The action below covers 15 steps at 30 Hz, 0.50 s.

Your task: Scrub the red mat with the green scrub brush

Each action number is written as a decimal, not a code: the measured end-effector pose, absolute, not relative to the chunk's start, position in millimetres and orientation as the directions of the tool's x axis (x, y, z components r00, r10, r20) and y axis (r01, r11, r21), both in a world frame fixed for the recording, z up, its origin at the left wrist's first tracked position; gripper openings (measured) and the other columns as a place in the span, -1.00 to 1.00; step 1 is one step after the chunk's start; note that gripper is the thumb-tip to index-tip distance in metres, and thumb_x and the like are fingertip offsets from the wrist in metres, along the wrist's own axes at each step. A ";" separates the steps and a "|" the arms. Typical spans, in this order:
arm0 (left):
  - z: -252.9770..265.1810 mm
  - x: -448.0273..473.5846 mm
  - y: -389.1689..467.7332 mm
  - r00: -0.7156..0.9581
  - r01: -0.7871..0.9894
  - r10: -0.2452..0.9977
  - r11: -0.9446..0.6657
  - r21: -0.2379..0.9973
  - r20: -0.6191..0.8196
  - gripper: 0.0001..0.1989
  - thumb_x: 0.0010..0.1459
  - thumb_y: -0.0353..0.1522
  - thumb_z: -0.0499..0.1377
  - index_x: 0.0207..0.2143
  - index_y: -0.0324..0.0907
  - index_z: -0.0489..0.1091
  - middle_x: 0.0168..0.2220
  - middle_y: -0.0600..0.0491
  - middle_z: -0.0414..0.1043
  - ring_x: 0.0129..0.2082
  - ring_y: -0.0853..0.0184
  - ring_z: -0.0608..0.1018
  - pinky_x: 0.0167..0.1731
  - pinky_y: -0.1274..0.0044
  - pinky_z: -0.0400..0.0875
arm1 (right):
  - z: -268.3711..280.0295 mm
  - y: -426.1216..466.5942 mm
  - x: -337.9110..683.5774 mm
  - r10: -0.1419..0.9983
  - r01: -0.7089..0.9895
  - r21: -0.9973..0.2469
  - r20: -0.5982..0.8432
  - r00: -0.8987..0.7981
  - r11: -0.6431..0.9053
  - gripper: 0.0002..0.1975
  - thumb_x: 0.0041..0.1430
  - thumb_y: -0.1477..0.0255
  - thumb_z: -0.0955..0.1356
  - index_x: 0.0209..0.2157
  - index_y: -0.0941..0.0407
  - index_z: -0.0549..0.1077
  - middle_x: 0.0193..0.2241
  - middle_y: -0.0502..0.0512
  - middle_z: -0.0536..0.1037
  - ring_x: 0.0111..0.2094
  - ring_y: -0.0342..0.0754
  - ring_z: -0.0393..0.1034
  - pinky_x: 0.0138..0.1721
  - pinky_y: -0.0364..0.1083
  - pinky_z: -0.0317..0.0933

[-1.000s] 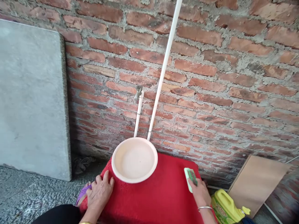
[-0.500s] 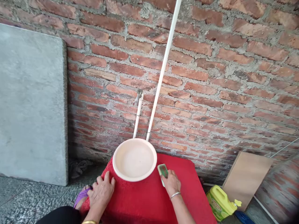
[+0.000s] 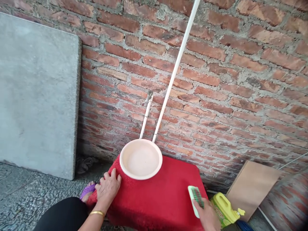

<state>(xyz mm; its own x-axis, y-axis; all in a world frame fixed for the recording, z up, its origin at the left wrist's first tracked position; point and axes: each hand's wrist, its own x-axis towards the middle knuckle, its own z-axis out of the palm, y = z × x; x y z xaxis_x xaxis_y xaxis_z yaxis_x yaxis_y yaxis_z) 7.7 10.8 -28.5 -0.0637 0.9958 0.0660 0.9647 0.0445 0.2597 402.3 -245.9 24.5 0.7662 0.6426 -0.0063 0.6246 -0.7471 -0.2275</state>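
Note:
My right hand (image 3: 209,215) grips a pale green scrub brush (image 3: 194,199) above the right side of the red cloth (image 3: 166,195). The brush is tilted, so its darker green bristles show along one side. At the cloth's left edge, my left hand (image 3: 108,187) rests palm down with its fingers spread. A cream plastic basin (image 3: 141,177) stands on the far left part of the red-covered surface, apart from both hands.
Behind rises a brick wall (image 3: 204,83) with a white pipe (image 3: 176,65) and a short tap pipe (image 3: 146,117). A grey slab (image 3: 40,96) leans at left. On the right are a yellow jug (image 3: 225,208) and a brown board (image 3: 252,184).
My right hand has moved right and nearer to me with the brush, away from the basin, and the brush has turned. My left hand stays on the cloth. The view has shifted slightly.

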 end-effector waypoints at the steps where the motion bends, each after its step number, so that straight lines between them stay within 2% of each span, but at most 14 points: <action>1: -28.6 7.6 10.7 -0.064 0.966 0.995 0.044 0.256 0.071 -0.44 0.39 -0.17 -0.16 0.28 -0.16 0.31 -0.01 -0.21 0.35 -0.07 -0.04 0.48 -0.04 0.13 0.24 | 20.6 -231.8 380.8 0.692 0.663 -0.255 -0.032 0.722 -0.704 -0.64 0.24 0.15 0.19 -0.15 -0.07 0.55 -0.07 0.27 0.60 -0.04 0.23 0.53 -0.07 0.15 0.40; 5: -28.6 6.6 10.5 -0.061 0.971 0.995 0.042 0.236 0.074 -0.46 0.39 -0.18 -0.14 0.28 -0.15 0.31 -0.03 -0.19 0.36 -0.08 -0.02 0.49 -0.06 0.15 0.24 | 15.6 -172.7 283.1 0.868 0.825 -0.287 -0.052 0.494 -0.487 -0.70 0.19 0.21 0.30 -0.09 -0.01 0.51 0.01 0.17 0.57 0.07 0.12 0.47 0.03 -0.03 0.33; 9: -29.2 5.6 10.9 -0.062 0.980 0.994 0.045 0.195 0.085 -0.48 0.38 -0.17 -0.10 0.27 -0.13 0.33 -0.04 -0.18 0.37 -0.11 0.01 0.50 -0.06 0.16 0.26 | 21.9 -137.4 226.0 0.936 0.906 -0.243 -0.031 0.351 -0.348 -0.72 0.17 0.27 0.35 -0.10 0.03 0.51 -0.02 0.18 0.58 0.09 0.13 0.44 0.12 0.00 0.25; 12: -29.2 5.4 11.0 -0.068 0.979 0.994 0.050 0.197 0.089 -0.47 0.38 -0.15 -0.10 0.27 -0.12 0.32 -0.03 -0.19 0.37 -0.11 0.01 0.50 -0.07 0.17 0.28 | 21.8 -135.6 238.6 0.920 0.902 -0.204 0.012 0.391 -0.381 -0.72 0.18 0.27 0.34 -0.11 0.06 0.50 -0.06 0.21 0.58 0.05 0.13 0.46 0.08 0.01 0.28; 15: -26.4 6.0 10.0 -0.064 0.979 0.995 0.048 0.199 0.073 -0.46 0.38 -0.15 -0.10 0.28 -0.14 0.31 -0.04 -0.19 0.37 -0.11 -0.01 0.49 -0.08 0.17 0.29 | 16.3 -160.3 290.5 0.844 0.836 -0.196 0.063 0.532 -0.513 -0.72 0.20 0.22 0.30 -0.15 0.05 0.51 -0.10 0.22 0.59 0.00 0.13 0.49 0.03 0.00 0.31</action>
